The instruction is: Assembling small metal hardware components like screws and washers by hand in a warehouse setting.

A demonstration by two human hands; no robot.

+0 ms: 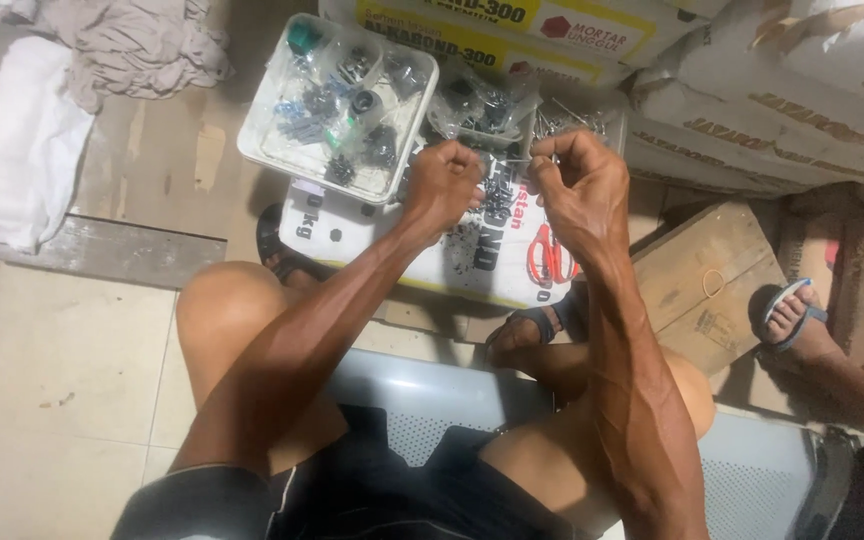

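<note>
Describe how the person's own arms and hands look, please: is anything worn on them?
Both arms are bare along the whole visible length: no sleeves, gloves, watch or bracelet. The left hand and the right hand show no rings that I can make out. The forearms look lean, with raised veins and tendons.

One head-worn camera looks steeply down from close above the person's lap. It faces forward over the knees toward the floor (pixel 52 380).

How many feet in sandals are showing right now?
3: one sandalled foot under the left forearm, one below the printed sack, another person's at right; others may be hidden.
</note>
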